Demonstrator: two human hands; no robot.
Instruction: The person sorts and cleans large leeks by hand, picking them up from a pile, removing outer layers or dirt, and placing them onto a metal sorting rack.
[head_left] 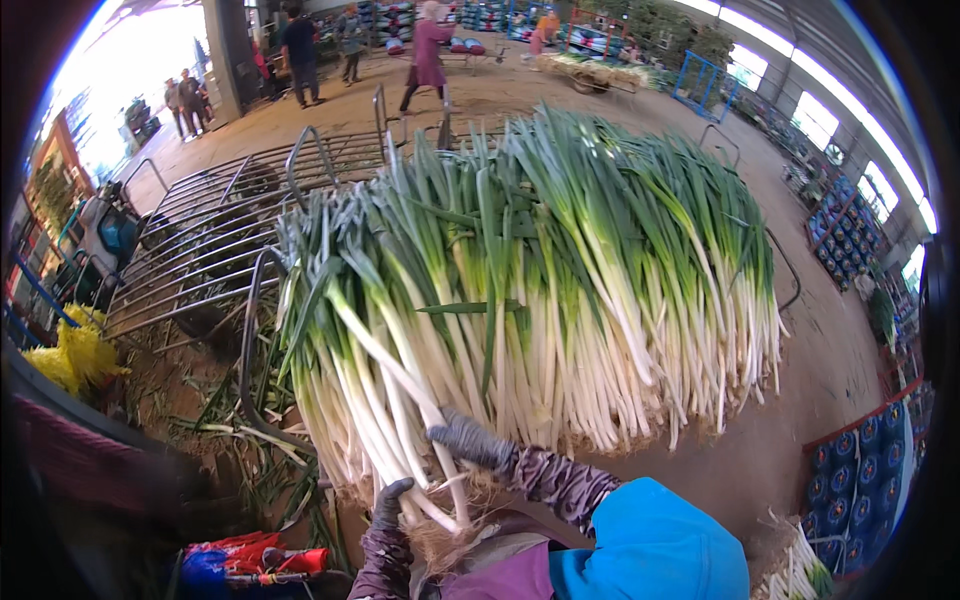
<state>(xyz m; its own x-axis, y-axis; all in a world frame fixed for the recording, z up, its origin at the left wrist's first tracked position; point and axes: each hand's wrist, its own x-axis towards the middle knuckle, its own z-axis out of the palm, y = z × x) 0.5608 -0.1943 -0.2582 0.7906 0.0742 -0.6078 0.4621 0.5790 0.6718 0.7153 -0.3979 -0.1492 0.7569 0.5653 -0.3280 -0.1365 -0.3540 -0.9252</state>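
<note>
A wide heap of long green onions (560, 350) lies before me, green tops away and white root ends toward me. My right hand (470, 440), in a grey glove, is closed around a white stalk near the left side of the heap. Lower down, my left hand (389, 505), also gloved, grips the root ends of a few green onions (385, 425) that slant across the others. Part of its fingers is hidden behind the stalks. Stringy roots (445, 545) hang close to my body. A blue garment (660, 545) covers part of my right side.
A metal rack (215, 225) of bars extends from the heap's left, with loose leaves (290, 475) on the ground below. Yellow fibrous material (80, 355) sits farther left. More green onions (800, 570) lie at lower right, near stacked blue bundles (860, 480). People (428, 50) stand or walk beyond.
</note>
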